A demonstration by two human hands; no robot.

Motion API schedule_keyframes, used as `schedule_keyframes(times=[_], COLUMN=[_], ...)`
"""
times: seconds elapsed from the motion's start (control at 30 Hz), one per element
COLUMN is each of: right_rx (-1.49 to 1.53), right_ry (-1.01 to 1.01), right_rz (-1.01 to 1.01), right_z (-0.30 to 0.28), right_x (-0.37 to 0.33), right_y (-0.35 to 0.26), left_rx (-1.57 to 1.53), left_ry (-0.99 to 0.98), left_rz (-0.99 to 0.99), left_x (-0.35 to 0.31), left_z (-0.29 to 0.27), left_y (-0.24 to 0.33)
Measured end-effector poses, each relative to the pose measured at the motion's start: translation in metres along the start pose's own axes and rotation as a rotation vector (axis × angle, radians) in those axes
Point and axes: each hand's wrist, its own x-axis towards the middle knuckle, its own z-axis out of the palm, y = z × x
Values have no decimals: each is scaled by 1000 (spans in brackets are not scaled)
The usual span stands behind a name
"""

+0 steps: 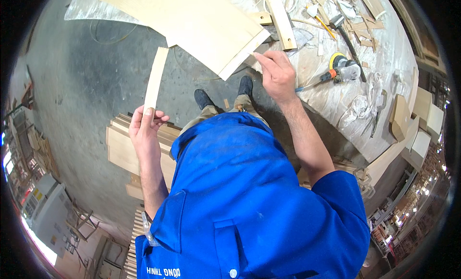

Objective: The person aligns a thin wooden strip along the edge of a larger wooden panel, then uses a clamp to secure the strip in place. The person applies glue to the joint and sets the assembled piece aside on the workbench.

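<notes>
My left hand [145, 128] pinches the lower end of a thin, pale wood strip [154, 80] between thumb and fingers. The strip stands out away from me, its far end close to the corner of a large pale wood panel [206, 32]. A whiter band [244, 54] runs along the panel's near right edge. My right hand [277, 76] is beside that edge, thumb and forefinger pressed together at a small pale bit. I cannot make out whether this bit is a separate piece or part of the panel.
On the plastic-covered table [331, 99] at right lie a round power sander [343, 68], a hammer [343, 32], a yellow pencil [325, 27], a drilled wood bar [281, 20] and wood scraps. Stacked boards [120, 144] stand by my left side. My shoes [204, 97] are on the grey floor.
</notes>
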Motion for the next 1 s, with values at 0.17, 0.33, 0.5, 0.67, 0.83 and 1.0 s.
schedule_keyframes(times=[0.17, 0.33, 0.5, 0.67, 0.83, 1.0], right_rx=[-47, -77, -62, -34, -17, -78], right_ry=[63, 63, 15, -2, 84, 85], right_rz=[180, 261, 188, 175, 226, 246], right_z=[-1, 7, 15, 10, 7, 14], right_x=[-5, -16, -16, -12, -5, -1], right_y=[-10, -19, -31, -29, -14, -15], left_rx=[0, 4, 0, 9, 3, 9], left_ry=[-18, -23, -43, -42, -33, -20], left_rz=[-2, -4, -6, -9, -7, -1], left_x=[4, 7, 10, 10, 8, 5], left_z=[-1, 2, 3, 4, 4, 7], left_y=[0, 3, 6, 8, 7, 5])
